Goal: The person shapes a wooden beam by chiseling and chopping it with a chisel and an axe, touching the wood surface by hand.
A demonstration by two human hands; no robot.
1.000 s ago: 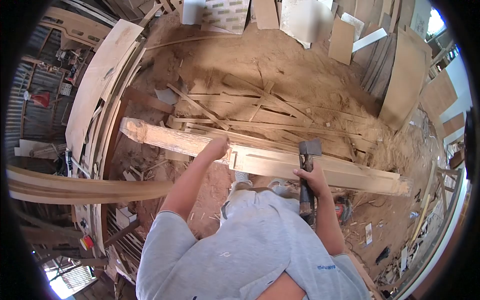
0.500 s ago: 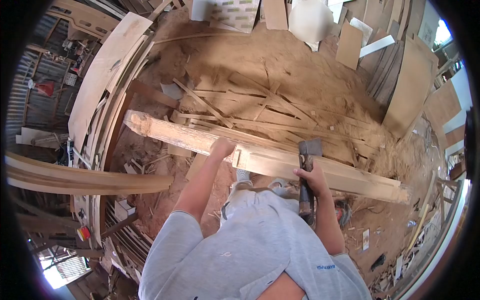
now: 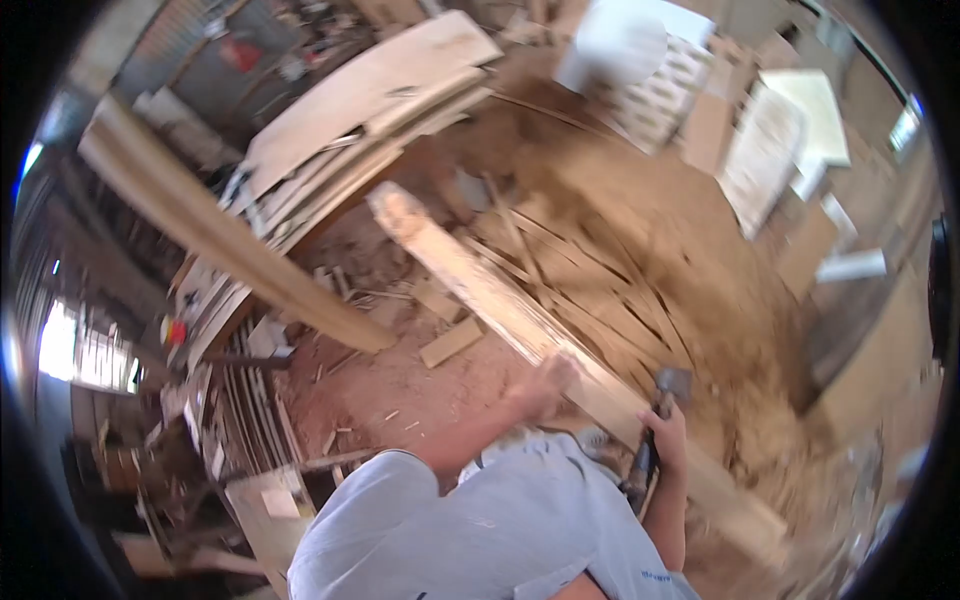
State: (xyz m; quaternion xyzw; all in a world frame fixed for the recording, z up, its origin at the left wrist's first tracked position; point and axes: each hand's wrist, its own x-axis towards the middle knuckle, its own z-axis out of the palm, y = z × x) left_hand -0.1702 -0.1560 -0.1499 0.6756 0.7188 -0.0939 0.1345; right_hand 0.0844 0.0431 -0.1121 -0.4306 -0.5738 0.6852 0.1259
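Observation:
A long, pale wooden beam (image 3: pixel 470 285) runs diagonally in front of me, its rough, splintered end at the upper left. My left hand (image 3: pixel 553 383) is at the beam's near edge around mid-length; its fingers are smeared by motion. Closed round the dark handle of a hatchet-like tool is my right hand (image 3: pixel 668 432). The tool's flat grey blade (image 3: pixel 674 382) points up and away, beside the beam, and its exact kind is unclear. Below the hand, the handle (image 3: pixel 637 475) reaches down beside my shirt.
Stacked boards (image 3: pixel 350 110) lie at the upper left. A thick curved timber (image 3: pixel 230 240) juts in from the left. Wood strips (image 3: pixel 590 270) lie on sawdust beyond the beam, and offcuts (image 3: pixel 452 342) on the ground nearer. Panels (image 3: pixel 765 150) stand at the upper right.
The view has swung left, so the beam now looks steeper. My left hand sits nearer the beam's middle and is blurred. The tool stays in my right hand.

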